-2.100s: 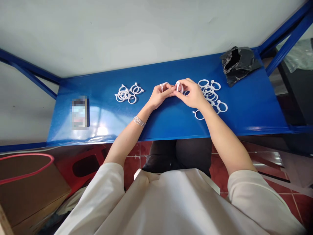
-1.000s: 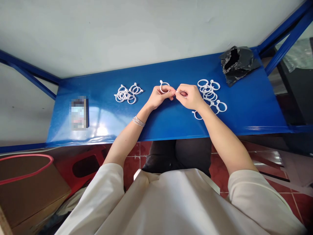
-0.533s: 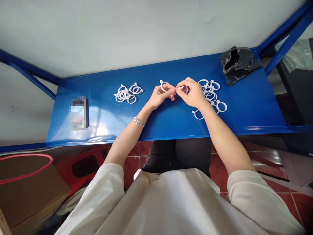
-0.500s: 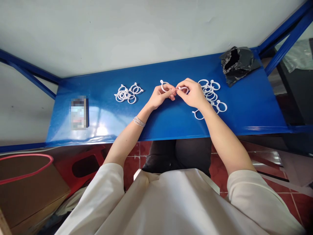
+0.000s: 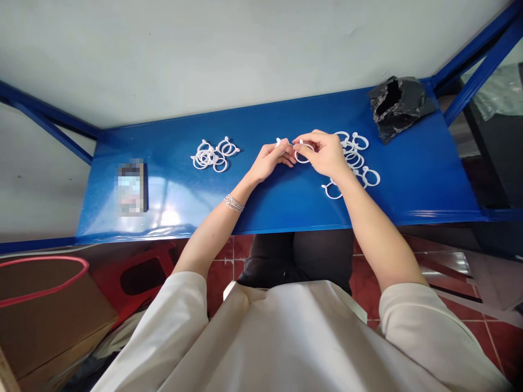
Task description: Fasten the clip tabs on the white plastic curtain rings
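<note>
Above the middle of the blue table [image 5: 281, 209], my left hand [image 5: 267, 161] is closed on a white curtain ring [image 5: 279, 142]; only its small eyelet and a bit of its edge show past the fingers. My right hand [image 5: 324, 152], just beside it, pinches a second curtain ring [image 5: 303, 161] whose loop hangs below the fingertips. One pile of white curtain rings [image 5: 207, 158] lies to the left of my left hand. Another pile of rings [image 5: 355, 158] is to the right, partly hidden behind my right hand and wrist.
A phone-like object [image 5: 133, 188], blurred out, lies at the table's left. At the back right is a crumpled black plastic bag [image 5: 402, 106] with a torn opening. Blue metal braces [image 5: 482, 65] flank the table, and a pale wall rises behind it.
The ring in my left hand has turned, so less of its loop shows. My right hand has shifted slightly right, and its ring is turned with the loop more exposed.
</note>
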Tool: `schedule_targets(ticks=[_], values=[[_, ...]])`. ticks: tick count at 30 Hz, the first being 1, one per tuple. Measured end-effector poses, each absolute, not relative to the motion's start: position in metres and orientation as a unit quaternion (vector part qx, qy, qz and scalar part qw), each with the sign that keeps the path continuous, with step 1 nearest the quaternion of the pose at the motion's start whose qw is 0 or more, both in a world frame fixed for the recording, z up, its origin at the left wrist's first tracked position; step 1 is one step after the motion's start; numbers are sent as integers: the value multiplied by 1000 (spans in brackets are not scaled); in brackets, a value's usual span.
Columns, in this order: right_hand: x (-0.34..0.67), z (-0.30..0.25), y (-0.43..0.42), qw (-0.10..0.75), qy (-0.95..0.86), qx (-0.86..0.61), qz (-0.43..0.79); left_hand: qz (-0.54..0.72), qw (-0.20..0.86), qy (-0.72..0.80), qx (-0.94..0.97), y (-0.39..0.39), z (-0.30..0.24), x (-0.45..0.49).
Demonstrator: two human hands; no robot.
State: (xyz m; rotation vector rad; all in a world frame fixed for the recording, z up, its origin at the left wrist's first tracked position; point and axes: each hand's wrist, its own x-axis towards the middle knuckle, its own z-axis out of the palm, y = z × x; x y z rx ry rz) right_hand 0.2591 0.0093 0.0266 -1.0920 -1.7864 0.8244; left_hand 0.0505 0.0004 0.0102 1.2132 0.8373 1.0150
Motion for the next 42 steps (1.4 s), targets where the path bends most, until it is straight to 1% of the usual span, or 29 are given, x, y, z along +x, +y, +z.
schedule_targets(ticks=[5, 9, 14, 20, 26, 32, 38, 42], values=[[255, 23, 7, 428, -691, -429, 395, 440, 602, 320, 585, 0, 12, 48], [253, 27, 5, 434, -656, -423, 450, 436, 598, 316, 594, 0, 12, 46], [254, 38, 0, 403, -649, -421, 489, 440, 609, 309, 584, 2, 10, 44], [253, 43, -2, 405, -659, -404, 490, 411, 627, 295, 592, 5, 15, 37], [255, 45, 0, 413, -653, -436, 462, 341, 713, 264, 553, -2, 22, 36], [253, 41, -1, 411, -640, -434, 482, 393, 708, 291, 510, -5, 16, 44], [254, 35, 2, 413, -635, -432, 490, 364, 727, 278, 511, -3, 20, 41], [250, 38, -2, 379, -653, -401, 519, 343, 741, 247, 522, -4, 25, 43]])
